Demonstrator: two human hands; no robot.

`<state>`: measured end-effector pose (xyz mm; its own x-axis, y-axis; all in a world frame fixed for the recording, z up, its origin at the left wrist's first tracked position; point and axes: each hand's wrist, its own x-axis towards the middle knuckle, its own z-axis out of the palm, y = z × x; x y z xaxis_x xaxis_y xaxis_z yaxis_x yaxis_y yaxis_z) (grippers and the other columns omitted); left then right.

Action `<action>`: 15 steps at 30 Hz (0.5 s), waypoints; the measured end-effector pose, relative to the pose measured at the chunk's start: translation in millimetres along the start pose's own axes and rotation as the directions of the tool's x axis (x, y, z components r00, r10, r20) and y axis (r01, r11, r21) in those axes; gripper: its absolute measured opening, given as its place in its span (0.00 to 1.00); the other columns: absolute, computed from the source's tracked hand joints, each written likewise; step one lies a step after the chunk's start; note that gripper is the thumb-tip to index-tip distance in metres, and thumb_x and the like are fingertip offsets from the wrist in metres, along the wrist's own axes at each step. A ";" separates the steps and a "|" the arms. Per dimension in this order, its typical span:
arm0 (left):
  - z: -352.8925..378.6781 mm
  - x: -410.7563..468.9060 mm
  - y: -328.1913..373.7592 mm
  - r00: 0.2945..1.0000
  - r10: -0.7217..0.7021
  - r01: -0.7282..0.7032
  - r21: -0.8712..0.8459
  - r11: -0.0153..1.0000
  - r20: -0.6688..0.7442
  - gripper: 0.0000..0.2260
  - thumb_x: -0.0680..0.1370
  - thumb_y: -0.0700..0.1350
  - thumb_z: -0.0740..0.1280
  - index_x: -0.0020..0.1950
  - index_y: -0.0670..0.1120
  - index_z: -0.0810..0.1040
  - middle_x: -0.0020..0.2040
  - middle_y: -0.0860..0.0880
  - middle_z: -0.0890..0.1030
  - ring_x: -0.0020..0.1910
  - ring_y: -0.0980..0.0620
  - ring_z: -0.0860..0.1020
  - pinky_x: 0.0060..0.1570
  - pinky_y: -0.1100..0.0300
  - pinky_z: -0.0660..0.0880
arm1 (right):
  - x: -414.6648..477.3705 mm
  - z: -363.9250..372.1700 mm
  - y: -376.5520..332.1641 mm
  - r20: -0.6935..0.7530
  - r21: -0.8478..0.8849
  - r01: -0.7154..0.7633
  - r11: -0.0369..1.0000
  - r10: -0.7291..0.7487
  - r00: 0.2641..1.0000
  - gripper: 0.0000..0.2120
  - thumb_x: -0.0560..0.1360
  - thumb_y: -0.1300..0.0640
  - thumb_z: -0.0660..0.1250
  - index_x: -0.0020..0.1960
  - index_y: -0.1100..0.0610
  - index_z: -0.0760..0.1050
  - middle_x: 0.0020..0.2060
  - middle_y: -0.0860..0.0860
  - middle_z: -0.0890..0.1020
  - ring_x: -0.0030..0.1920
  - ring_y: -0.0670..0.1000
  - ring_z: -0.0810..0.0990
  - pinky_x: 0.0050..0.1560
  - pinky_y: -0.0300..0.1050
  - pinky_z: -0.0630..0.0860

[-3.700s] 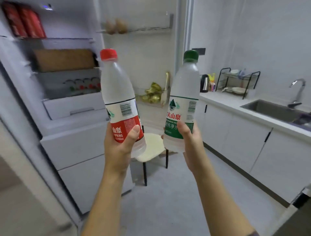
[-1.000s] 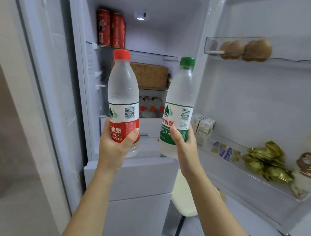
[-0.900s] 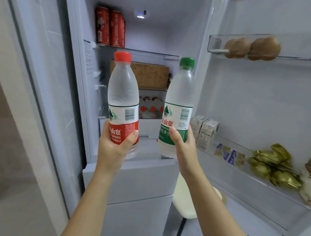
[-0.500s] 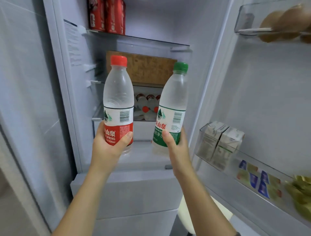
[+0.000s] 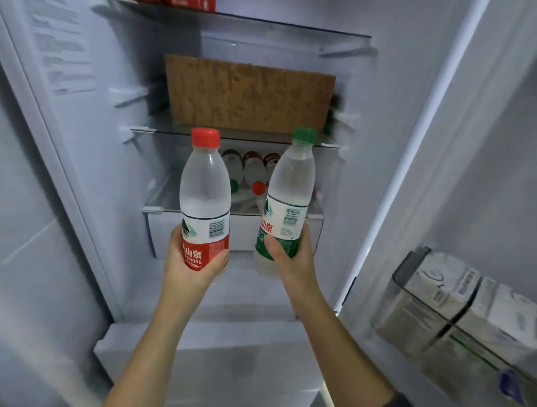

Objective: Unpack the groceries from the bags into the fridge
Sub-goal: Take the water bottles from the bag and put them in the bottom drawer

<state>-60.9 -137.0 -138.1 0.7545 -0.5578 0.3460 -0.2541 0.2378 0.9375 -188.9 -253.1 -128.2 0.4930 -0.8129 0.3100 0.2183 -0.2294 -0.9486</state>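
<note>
My left hand (image 5: 189, 267) grips the lower part of a water bottle with a red cap and red label (image 5: 205, 191), held upright. A second water bottle with a green cap and green label (image 5: 290, 191) leans slightly left in the grip of my right hand (image 5: 293, 261). Both bottles are in front of the open fridge (image 5: 96, 162), level with its lower shelf and the white drawer (image 5: 162, 232) under it. Behind them on that shelf lie several small bottles (image 5: 252, 171) with red and green caps.
A brown cardboard box (image 5: 247, 93) fills the middle glass shelf. Red cans (image 5: 186, 3) show at the top edge. The open door's shelf (image 5: 412, 279) at the right holds milk cartons (image 5: 465, 308). Below are closed white freezer drawers (image 5: 232, 357).
I have turned from the kitchen to the fridge and come close. Both bottles have moved forward toward the lower shelf, and the green-capped one now leans left.
</note>
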 end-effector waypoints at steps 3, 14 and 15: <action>0.0 11.2 -17.9 0.999 -0.045 0.045 0.024 0.999 -0.002 0.31 0.59 0.52 0.76 0.58 0.60 0.67 0.52 0.60 0.78 0.46 0.69 0.78 0.40 0.73 0.74 | 10.3 1.3 18.2 0.029 -0.057 -0.069 0.996 0.070 0.997 0.23 0.73 0.64 0.73 0.58 0.43 0.69 0.54 0.39 0.79 0.52 0.34 0.79 0.47 0.29 0.75; -11.5 56.3 -81.6 0.979 -0.173 0.162 0.108 0.981 0.104 0.34 0.67 0.39 0.79 0.67 0.51 0.67 0.56 0.57 0.77 0.51 0.61 0.78 0.44 0.66 0.74 | 37.4 22.4 68.9 -0.008 -0.143 -0.202 0.969 0.203 0.979 0.28 0.71 0.64 0.75 0.66 0.52 0.66 0.54 0.45 0.80 0.51 0.39 0.81 0.50 0.40 0.81; -12.3 57.8 -86.7 0.975 -0.185 0.171 0.115 0.979 0.120 0.33 0.67 0.39 0.79 0.66 0.52 0.66 0.56 0.59 0.77 0.50 0.64 0.78 0.44 0.67 0.74 | 39.2 25.1 76.1 -0.028 -0.160 -0.208 0.965 0.206 0.978 0.29 0.70 0.64 0.76 0.66 0.52 0.67 0.54 0.46 0.80 0.52 0.41 0.81 0.53 0.45 0.81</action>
<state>12.2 -180.1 -199.8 0.7101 -0.6835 0.1689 -0.1889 0.0461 0.9809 -131.8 -289.0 -186.6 0.5034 -0.8575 0.1063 -0.0262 -0.1381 -0.9901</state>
